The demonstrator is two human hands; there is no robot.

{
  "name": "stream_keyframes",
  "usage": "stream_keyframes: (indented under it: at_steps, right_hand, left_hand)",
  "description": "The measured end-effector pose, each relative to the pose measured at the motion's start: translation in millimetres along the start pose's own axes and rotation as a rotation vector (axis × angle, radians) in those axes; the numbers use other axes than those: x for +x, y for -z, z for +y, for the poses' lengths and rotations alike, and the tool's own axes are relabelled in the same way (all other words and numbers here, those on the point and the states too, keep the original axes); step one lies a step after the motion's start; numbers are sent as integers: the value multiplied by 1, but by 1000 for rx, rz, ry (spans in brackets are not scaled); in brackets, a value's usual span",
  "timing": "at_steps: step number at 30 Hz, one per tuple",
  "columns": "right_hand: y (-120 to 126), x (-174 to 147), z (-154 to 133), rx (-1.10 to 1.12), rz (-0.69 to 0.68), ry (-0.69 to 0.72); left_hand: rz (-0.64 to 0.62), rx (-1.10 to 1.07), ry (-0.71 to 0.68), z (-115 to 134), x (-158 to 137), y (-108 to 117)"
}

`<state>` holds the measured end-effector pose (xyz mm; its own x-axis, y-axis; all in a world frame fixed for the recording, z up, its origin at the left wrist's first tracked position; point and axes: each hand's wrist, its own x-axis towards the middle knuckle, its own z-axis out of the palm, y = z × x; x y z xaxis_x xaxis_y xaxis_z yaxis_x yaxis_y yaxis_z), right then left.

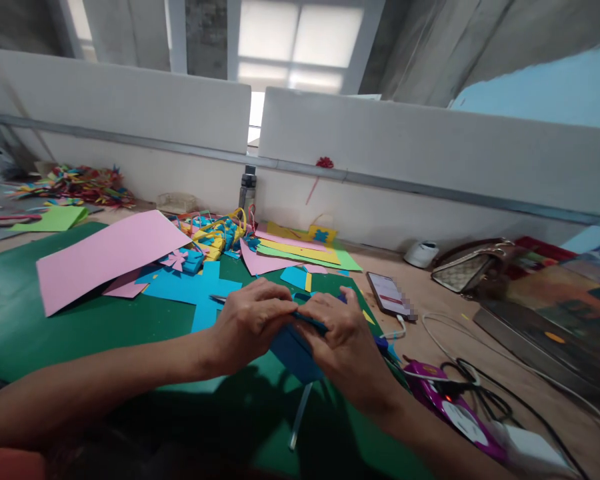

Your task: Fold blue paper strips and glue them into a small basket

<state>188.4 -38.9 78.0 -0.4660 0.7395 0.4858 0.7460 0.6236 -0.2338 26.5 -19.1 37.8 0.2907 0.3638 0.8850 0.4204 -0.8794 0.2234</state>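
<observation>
My left hand [253, 320] and my right hand [347, 343] meet over the green mat [180, 373], both closed on the upper edge of a folded blue craft sheet [296, 355]. Fingertips and thumbs pinch that edge from either side; part of the sheet is hidden behind the fingers. Below it, a thin translucent stick [300, 417] slants down towards me. Beside my left hand a pointed metal tip [217, 298] shows over a blue cross-shaped cutout [207, 283]; the rest of that tool is hidden.
Left lies a large pink sheet [110, 257]. Behind are small blue and yellow paper baskets [215, 237], stacked coloured sheets [300, 247] and a bottle [248, 190]. On the right are a phone [390, 293], a purple power strip [450, 407] with cables, and a handbag [467, 267].
</observation>
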Motion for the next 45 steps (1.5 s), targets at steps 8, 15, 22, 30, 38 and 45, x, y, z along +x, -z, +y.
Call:
stream_keyframes:
  at_steps: [8,15,22,30,38,45]
  right_hand:
    - [-9,8,0,-70,-76,-7]
    - [-10,5,3,-102,-76,12]
    - [-9,4,0,-129,-61,4]
    - [-12,1,1,-111,-65,6]
    - [-15,-3,1,-221,70,95]
    - [-16,-7,0,-282,47,148]
  left_hand:
    - [-19,-231,418,-4,-5,-1]
    - [-89,-262,585,2,-4,-3]
    - [-115,-98,406,-1,-9,-4]
    - [-188,-69,179,-4,-10,1]
    - [-148,5,85,-5,-18,-5]
    - [-137,5,68,-4,-21,-7]
